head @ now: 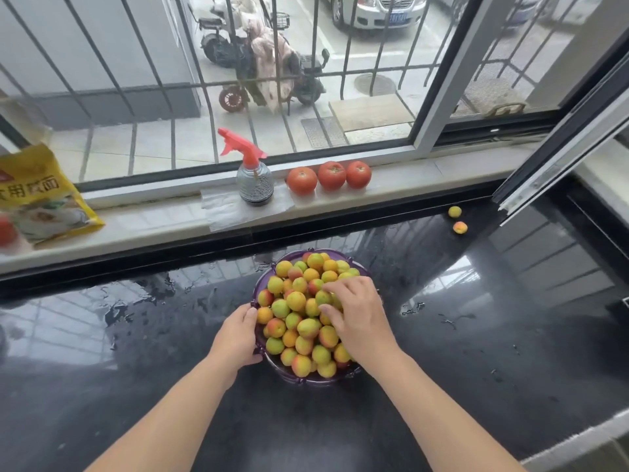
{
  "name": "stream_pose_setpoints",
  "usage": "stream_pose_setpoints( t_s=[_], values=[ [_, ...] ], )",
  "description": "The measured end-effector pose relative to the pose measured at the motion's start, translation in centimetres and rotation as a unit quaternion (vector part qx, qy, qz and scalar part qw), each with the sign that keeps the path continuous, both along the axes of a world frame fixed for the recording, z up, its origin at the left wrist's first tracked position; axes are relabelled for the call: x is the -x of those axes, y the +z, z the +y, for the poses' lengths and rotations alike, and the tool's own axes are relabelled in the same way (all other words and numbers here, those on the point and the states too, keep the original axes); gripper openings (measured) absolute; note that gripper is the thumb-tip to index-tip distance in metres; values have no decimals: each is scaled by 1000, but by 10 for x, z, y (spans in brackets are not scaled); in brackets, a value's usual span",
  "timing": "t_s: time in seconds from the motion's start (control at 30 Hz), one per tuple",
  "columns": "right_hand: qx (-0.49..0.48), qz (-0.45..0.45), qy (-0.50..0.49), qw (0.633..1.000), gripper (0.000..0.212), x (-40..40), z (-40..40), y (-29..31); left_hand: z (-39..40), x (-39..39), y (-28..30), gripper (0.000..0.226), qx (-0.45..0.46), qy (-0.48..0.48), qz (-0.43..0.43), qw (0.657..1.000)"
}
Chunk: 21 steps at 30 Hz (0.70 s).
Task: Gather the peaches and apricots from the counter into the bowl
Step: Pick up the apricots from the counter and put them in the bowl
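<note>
At the far left a yellow printed bag (41,195) leans on the pale windowsill (153,216). Further right on the sill stand a clear spray bottle (254,178) with a red trigger head and three red tomatoes (328,177) in a row.

On the wet, glossy black counter (476,318), the left hand (238,338) curls around the left rim of the purple bowl (260,342), thumb on top, gripping it. The bowl sits near the middle of the counter, heaped well above its rim with small round fruit (299,321), their skins yellow-green to orange with red blushes.

The right hand (357,318) rests on the right side of the heap, fingers bent down onto the fruit; whether it actually holds a piece cannot be told.

Well apart, at the far right by the sliding window frame (551,165), two loose fruits lie on the counter close together: a yellow one (454,211) and, just nearer, an orange one (460,227).
</note>
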State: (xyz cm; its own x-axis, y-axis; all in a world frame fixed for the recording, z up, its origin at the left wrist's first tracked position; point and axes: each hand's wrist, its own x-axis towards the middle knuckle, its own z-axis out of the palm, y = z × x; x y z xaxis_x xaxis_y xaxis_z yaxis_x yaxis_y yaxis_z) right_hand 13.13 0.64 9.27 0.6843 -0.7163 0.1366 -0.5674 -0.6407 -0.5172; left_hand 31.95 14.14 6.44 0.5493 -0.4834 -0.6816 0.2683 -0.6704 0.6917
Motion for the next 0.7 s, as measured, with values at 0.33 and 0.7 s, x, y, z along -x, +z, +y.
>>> stream_pose_setpoints(
  t_s=[0.33, 0.7],
  values=[
    [40, 18, -21, 999, 29, -8, 0, -13, -1, -5, 4, 30, -16, -12, 22, 1000],
    [-39, -126, -140, 981, 22, 18, -37, -16, -15, 11, 4, 33, 35, 103, 34, 994]
  ],
)
